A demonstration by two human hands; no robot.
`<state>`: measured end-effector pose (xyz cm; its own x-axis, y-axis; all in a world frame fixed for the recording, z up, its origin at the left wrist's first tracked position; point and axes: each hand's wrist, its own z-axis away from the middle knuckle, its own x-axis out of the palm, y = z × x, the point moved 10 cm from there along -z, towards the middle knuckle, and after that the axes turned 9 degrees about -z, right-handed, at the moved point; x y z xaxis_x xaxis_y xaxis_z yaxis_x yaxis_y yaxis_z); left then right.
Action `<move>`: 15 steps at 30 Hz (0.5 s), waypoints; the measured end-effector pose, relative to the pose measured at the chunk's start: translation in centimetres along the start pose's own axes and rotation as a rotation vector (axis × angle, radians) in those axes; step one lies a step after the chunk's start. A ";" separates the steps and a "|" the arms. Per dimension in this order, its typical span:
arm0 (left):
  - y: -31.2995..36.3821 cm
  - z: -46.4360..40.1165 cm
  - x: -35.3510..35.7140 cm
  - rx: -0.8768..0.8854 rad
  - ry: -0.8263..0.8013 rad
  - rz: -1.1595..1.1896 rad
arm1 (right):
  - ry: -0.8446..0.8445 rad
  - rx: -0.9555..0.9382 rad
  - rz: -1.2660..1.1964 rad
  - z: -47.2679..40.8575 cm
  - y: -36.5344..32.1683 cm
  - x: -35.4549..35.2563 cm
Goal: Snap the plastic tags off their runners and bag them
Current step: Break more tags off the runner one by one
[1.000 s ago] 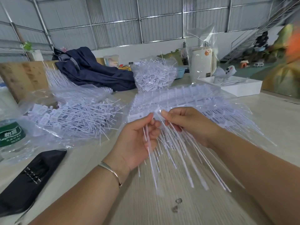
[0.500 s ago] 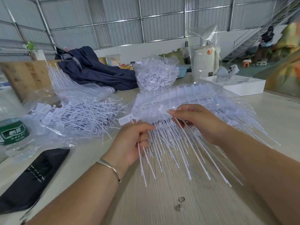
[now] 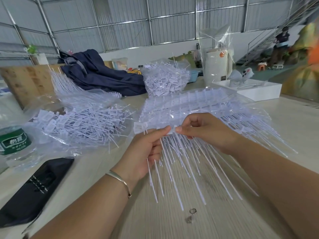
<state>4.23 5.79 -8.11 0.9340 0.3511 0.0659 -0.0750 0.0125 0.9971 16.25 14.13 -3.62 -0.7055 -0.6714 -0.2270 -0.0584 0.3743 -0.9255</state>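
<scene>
A sheet of white plastic tags on its runner [image 3: 186,163] fans out over the table in front of me, long thin tails pointing toward me. My left hand [image 3: 146,152] grips a bundle of loose tag tails, thumb pressed against the runner's top. My right hand [image 3: 205,130] pinches the tag heads at the runner right beside the left thumb. More tag sheets lie under clear film [image 3: 198,104] behind my hands. An open clear bag of loose snapped tags [image 3: 82,123] lies to the left.
A second full bag of tags [image 3: 165,80] stands farther back. A water bottle [image 3: 13,142] and a black pouch [image 3: 34,188] sit at the left, dark cloth [image 3: 103,75] behind. A white box [image 3: 259,90] stands at the right. A person [image 3: 281,44] is far off by the stairs.
My hands have come together on the runner: the left thumb has risen to meet the right fingertips. The runner's left end tag now sticks out beyond the left hand.
</scene>
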 end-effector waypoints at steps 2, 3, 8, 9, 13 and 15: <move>-0.1 -0.1 -0.6 0.001 0.027 0.033 | 0.009 0.021 -0.012 -0.1 0.2 -0.5; 0.0 -0.2 -0.8 0.003 0.037 0.050 | 0.017 0.027 -0.021 -0.2 0.3 -0.8; 0.2 -0.2 -0.5 0.010 -0.014 0.139 | 0.046 0.038 -0.037 -0.2 0.4 -1.5; 0.3 -0.1 -0.1 0.006 -0.051 0.178 | 0.048 0.029 -0.058 -0.2 0.1 -1.5; 1.1 0.5 1.1 0.006 -0.169 0.258 | 0.040 -0.037 -0.166 -0.1 -1.5 -1.4; 1.2 0.8 1.2 -0.003 -0.179 0.248 | 0.037 -0.056 -0.195 0.0 -1.9 -1.3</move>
<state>5.51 5.52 -6.80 0.9338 0.1732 0.3132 -0.3092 -0.0503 0.9497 17.25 14.31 -1.56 -0.7025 -0.7109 -0.0326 -0.2354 0.2754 -0.9321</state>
